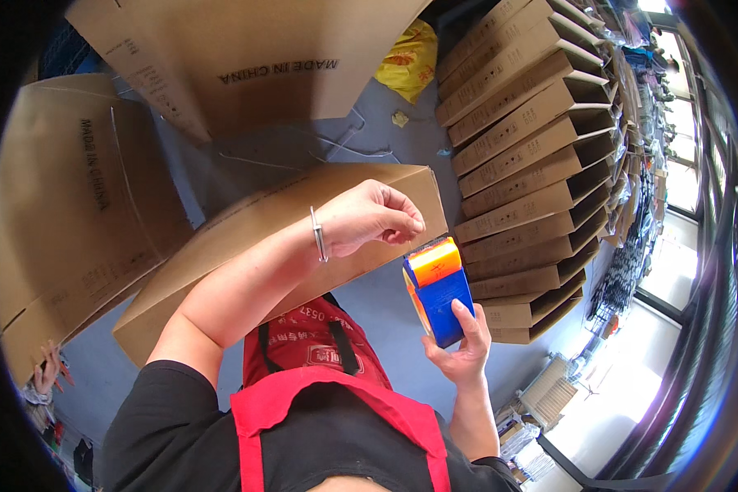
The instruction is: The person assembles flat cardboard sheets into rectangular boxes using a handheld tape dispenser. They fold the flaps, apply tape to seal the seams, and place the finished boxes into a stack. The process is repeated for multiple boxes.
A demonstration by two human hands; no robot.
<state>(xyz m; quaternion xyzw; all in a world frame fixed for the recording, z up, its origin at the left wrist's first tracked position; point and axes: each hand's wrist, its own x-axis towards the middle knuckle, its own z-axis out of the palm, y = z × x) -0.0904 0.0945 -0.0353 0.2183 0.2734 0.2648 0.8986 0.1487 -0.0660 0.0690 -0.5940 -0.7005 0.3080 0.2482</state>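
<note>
My right hand [461,343] grips a blue and orange tape dispenser [444,297] from below, the thumb lying on its blue side. A dark edge runs along the dispenser's top. Just above that edge, my left hand [377,215] is bent at the wrist with its fingertips pinched together; whatever they may hold is too small to make out. Under my left forearm a long brown carton [402,190] stretches from lower left to upper right. Its far end lies close to the dispenser.
Large cartons stand at the top [262,41] and the left [66,205]. A row of folded cartons [525,148] leans at the right. Loose straps [353,152] and a yellow bag [410,61] lie on the grey floor. At the left rim shows another person's hand [47,369].
</note>
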